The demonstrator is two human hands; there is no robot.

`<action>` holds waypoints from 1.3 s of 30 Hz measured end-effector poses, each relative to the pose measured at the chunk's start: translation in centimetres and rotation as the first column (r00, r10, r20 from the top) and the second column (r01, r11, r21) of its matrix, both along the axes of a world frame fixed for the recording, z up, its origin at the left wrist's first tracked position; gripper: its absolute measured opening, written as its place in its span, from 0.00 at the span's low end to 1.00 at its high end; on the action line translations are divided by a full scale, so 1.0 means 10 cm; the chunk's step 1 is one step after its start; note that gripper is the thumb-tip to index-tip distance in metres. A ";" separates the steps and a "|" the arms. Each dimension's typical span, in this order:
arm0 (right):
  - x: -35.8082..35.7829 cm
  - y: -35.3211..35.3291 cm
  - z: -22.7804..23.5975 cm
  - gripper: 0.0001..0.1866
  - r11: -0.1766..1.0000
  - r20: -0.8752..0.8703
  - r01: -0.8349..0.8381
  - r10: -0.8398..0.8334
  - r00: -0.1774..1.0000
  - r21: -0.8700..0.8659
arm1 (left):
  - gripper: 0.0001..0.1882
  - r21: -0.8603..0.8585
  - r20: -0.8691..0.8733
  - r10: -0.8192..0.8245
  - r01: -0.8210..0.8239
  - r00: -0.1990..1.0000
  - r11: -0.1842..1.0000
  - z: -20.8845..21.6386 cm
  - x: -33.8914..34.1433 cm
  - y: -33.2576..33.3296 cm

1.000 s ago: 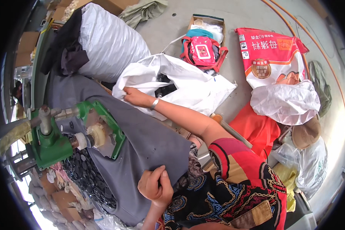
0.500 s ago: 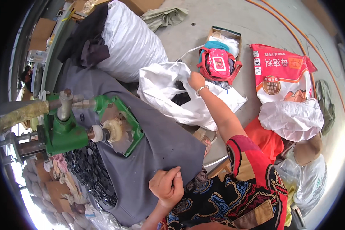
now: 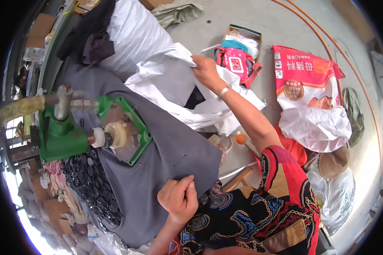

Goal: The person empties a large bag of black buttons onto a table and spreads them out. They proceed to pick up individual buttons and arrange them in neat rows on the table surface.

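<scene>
My right hand (image 3: 206, 71) is closed on the raised rim of a white woven sack (image 3: 174, 78), whose mouth gapes open. Inside it a black patch (image 3: 194, 98) shows. Low in the middle, my left hand (image 3: 178, 199) is curled closed above the dark grey cloth (image 3: 157, 165). Anything inside those fingers is hidden. Left of the cloth's folds lies a heap of round black discs (image 3: 89, 182). A green metal machine (image 3: 64, 136) with a pale round part (image 3: 116, 135) at its end stands over the cloth.
A full white sack (image 3: 136, 34) leans at the back left. Beyond my right hand are a pink bag (image 3: 236, 60) and an open box (image 3: 247, 36). A red and white feed sack (image 3: 304, 76) lies at the right, near orange hoses (image 3: 317, 32).
My right hand has moved left and up, lifting the white sack's rim and spreading its mouth wider. My left hand keeps its closed shape. The whole view has shifted slightly.
</scene>
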State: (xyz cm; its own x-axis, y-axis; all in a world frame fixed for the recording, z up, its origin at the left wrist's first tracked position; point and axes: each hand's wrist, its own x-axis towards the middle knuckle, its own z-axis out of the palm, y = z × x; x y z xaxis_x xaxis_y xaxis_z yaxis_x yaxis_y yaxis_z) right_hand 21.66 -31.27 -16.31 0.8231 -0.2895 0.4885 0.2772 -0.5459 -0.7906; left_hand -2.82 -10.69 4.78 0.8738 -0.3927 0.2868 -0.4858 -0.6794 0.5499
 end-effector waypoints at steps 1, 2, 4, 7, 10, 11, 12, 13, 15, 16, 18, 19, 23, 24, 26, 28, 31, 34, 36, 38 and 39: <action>-0.06 -0.05 0.04 0.04 0.999 -0.008 -0.014 0.014 1.000 -0.038 | 0.07 0.006 -0.001 0.005 -0.005 1.000 1.000 0.01 0.01 0.00; -0.10 -0.09 0.08 0.05 0.997 -0.016 -0.029 0.028 0.999 -0.076 | 0.08 0.013 -0.002 0.011 -0.011 1.000 1.000 0.03 0.01 0.00; -0.13 -0.20 0.09 0.06 0.958 -0.127 -0.006 -0.032 0.991 -0.288 | 0.08 0.006 -0.011 0.023 -0.023 1.000 1.000 -0.01 -0.02 0.01; -0.16 -0.48 -0.10 0.15 0.873 -0.399 0.004 -0.227 0.888 -0.488 | 0.08 0.000 -0.007 0.003 -0.003 1.000 1.000 0.00 0.00 0.00; -0.36 -0.42 -0.10 0.23 0.789 -0.171 0.154 -0.311 0.935 -0.595 | 0.08 -0.019 -0.004 0.013 -0.014 1.000 1.000 -0.01 -0.02 0.02; -0.43 -0.37 -0.15 0.24 0.787 -0.028 0.166 -0.226 0.974 -0.594 | 0.07 -0.024 -0.003 0.002 -0.002 1.000 1.000 -0.02 -0.01 0.03; -0.49 -0.32 -0.23 0.26 0.786 0.116 0.177 -0.134 0.984 -0.592 | 0.07 -0.029 -0.002 -0.009 0.009 1.000 1.000 -0.03 -0.01 0.04; -0.55 -0.18 -0.40 0.26 0.815 0.082 0.043 0.006 0.997 -0.578 | 0.07 -0.027 -0.004 -0.011 0.011 1.000 1.000 -0.02 0.00 0.03; -0.70 0.18 -0.64 0.24 0.881 -0.359 -0.299 0.163 0.919 -0.366 | 0.07 -0.025 -0.002 -0.011 0.011 1.000 1.000 -0.01 0.02 0.02; -0.75 0.34 -0.86 0.28 0.870 -0.661 -0.406 0.132 0.739 -0.280 | 0.07 -0.026 -0.004 -0.017 0.017 1.000 1.000 0.00 0.03 0.00; -0.91 0.65 -1.22 0.33 0.692 -0.873 -0.722 0.357 0.333 0.007 | 0.07 -0.024 -0.008 -0.003 0.003 1.000 1.000 0.03 0.05 -0.03; -1.04 0.85 -1.21 0.35 0.686 -0.867 -0.725 0.396 0.304 0.059 | 0.07 -0.019 -0.005 0.005 -0.005 1.000 1.000 0.02 0.05 -0.02; -1.07 1.39 -1.63 0.29 0.673 -0.764 -0.735 0.514 0.390 0.078 | 0.06 -0.043 0.001 -0.002 0.002 1.000 0.999 -0.03 0.07 -0.02; -1.04 1.48 -1.62 0.25 0.635 -0.781 -0.772 0.496 0.379 0.029 | 0.06 -0.057 0.011 0.034 -0.034 0.999 0.998 -0.05 0.03 0.00; -1.14 1.56 -1.60 0.24 0.591 -0.776 -0.806 0.492 0.394 -0.035 | 0.06 -0.005 -0.010 0.016 -0.016 1.000 1.000 0.00 -0.01 0.01; -1.26 1.51 -1.56 0.23 0.590 -0.770 -0.805 0.483 0.417 -0.066 | 0.08 -0.106 0.006 -0.036 0.036 0.999 0.994 -0.06 0.00 0.04; -1.46 1.23 -1.57 0.21 0.649 -0.785 -0.756 0.422 0.453 -0.088 | 0.09 -0.153 0.056 -0.015 0.023 0.998 0.988 -0.11 -0.01 0.15; -1.58 0.88 -1.49 0.19 0.787 -0.735 -0.616 0.398 0.548 -0.033 | 0.08 -0.174 0.128 0.020 0.002 0.992 0.985 -0.16 -0.09 0.14; -1.59 0.63 -1.28 0.18 0.867 -0.652 -0.496 0.400 0.644 0.043 | 0.07 -0.206 0.150 0.092 -0.060 0.984 0.977 -0.21 -0.21 0.17; -1.60 0.27 -1.08 0.17 0.941 -0.518 -0.291 0.339 0.785 0.175 | 0.06 -0.207 0.159 0.058 -0.024 0.986 0.978 -0.28 -0.15 0.16; -1.60 0.12 -0.95 0.16 0.937 -0.445 -0.241 0.335 0.831 0.255 | 0.05 -0.210 0.154 0.077 -0.044 0.985 0.977 -0.32 -0.15 0.17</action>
State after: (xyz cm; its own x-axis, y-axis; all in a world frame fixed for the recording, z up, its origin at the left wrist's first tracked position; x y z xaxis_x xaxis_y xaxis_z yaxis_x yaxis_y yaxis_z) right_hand 5.63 -30.11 -25.83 0.9987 -0.0467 -0.0205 -0.0351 -0.3361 -0.9412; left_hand -4.31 -8.99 1.59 0.8302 -0.2585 0.4940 -0.5404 -0.5909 0.5990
